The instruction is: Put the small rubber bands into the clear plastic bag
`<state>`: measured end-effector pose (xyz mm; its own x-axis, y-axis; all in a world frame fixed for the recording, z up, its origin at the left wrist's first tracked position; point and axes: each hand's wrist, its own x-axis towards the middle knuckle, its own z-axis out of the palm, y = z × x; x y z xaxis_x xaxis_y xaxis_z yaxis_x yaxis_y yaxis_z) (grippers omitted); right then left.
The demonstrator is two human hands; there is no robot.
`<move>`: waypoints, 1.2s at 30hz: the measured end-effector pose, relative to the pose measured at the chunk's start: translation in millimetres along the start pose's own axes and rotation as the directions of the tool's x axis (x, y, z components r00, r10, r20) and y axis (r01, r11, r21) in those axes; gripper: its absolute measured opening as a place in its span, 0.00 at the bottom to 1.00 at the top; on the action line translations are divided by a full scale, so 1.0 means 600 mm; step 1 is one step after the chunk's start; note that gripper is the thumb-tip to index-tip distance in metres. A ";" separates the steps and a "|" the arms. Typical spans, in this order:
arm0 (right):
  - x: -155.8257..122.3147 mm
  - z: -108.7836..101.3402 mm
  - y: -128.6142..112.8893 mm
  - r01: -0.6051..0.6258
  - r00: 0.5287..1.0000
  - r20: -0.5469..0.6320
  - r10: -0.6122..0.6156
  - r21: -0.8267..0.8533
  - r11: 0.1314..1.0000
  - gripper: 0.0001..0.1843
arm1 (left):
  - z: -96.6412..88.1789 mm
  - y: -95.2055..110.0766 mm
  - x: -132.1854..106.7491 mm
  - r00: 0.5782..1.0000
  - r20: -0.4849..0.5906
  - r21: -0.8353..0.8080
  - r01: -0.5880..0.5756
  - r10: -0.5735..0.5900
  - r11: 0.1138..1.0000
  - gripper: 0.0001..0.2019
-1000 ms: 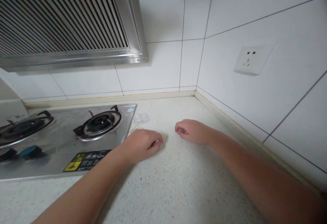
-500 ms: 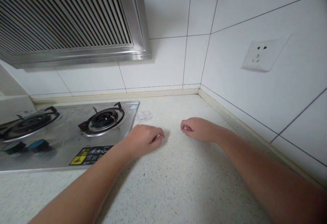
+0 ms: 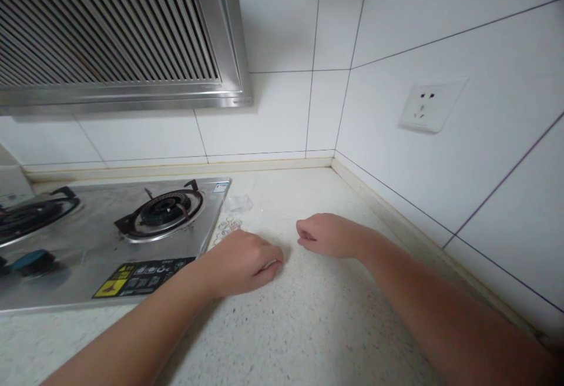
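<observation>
- Head view: the left hand [image 3: 244, 259] rested on the speckled worktop [image 3: 308, 327], just beside the front right corner of the steel stove [image 3: 88, 239].
- Its fingers were curled under and drawn together against the thumb, knuckles up. Whether anything lay pinched inside could not be told.
- The right hand [image 3: 326, 236] lay near it on the worktop, a little further back and not touching it. It was closed into a loose fist with the fingertips tucked in, and nothing showed in its grasp.
- Both bare forearms ran in from the lower edge of the picture, the right one along the side wall.
- A small patterned scrap [image 3: 227, 227] lay flat on the worktop at the stove's right edge, just behind the left hand. It was close to the knuckles, but contact could not be made out.
- A crumpled bit of clear plastic [image 3: 238, 202] lay further back, beside the stove's rear right corner and apart from both hands.
- On the stove, a black burner [image 3: 161, 212] sat at the right, with a yellow and black label [image 3: 141, 277] in front of it and a blue knob [image 3: 33, 259] at the far left.
- A slatted hood [image 3: 110, 33] hung above the stove, and a white socket [image 3: 425, 107] sat on the tiled right wall.
</observation>
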<state>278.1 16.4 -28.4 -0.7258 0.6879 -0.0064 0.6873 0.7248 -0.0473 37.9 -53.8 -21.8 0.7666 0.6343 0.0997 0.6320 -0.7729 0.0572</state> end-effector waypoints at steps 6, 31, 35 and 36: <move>-0.007 -0.017 -0.008 -0.066 0.989 0.130 0.071 -0.039 0.997 0.15 | -0.003 0.005 0.000 1.000 0.019 0.017 -0.021 0.021 1.000 0.09; -0.010 -0.021 0.001 -0.120 0.978 0.167 0.126 -0.042 0.992 0.16 | 0.002 -0.015 0.001 1.000 0.004 -0.001 0.015 -0.015 1.000 0.10; -0.009 -0.020 0.005 -0.138 0.975 0.169 0.144 -0.043 0.989 0.16 | 0.004 -0.020 0.001 0.999 0.007 -0.006 0.034 -0.033 0.999 0.10; -0.008 -0.019 0.006 -0.138 0.976 0.166 0.143 -0.042 0.990 0.16 | 0.005 -0.022 0.000 0.999 0.009 -0.009 0.042 -0.042 0.999 0.10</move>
<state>284.5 15.8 -17.0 -0.6144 0.7686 -0.1783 0.7816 0.6238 -0.0043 30.0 -43.6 -25.5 0.7405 0.6663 0.0882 0.6626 -0.7457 0.0702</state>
